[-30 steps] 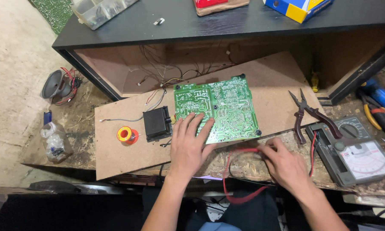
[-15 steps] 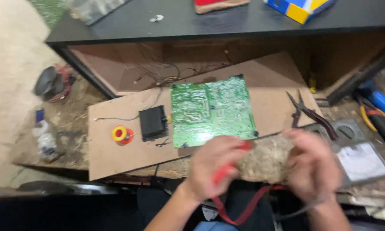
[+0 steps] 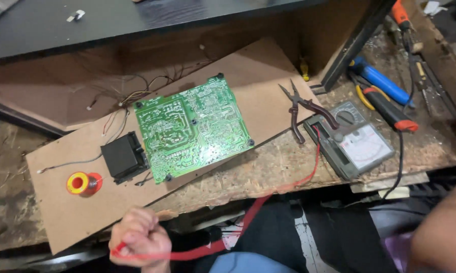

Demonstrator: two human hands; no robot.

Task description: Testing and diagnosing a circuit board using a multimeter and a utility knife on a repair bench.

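Here, left hand [image 3: 139, 236] fisted on the red lead [image 3: 268, 202] (right grip unseen), circuit board [image 3: 193, 126], pliers [image 3: 304, 108], meter [image 3: 352, 141] beyond.

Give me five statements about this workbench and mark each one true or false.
1. The left hand is closed on a red test lead. True.
2. The green circuit board lies on the brown board. True.
3. The pliers rest on top of the circuit board. False: they lie to its right, beside the meter.
4. The solder spool sits right of the meter. False: it is far left, near the black box.
5. The right hand presses on the circuit board. False: only a forearm shows at lower right.
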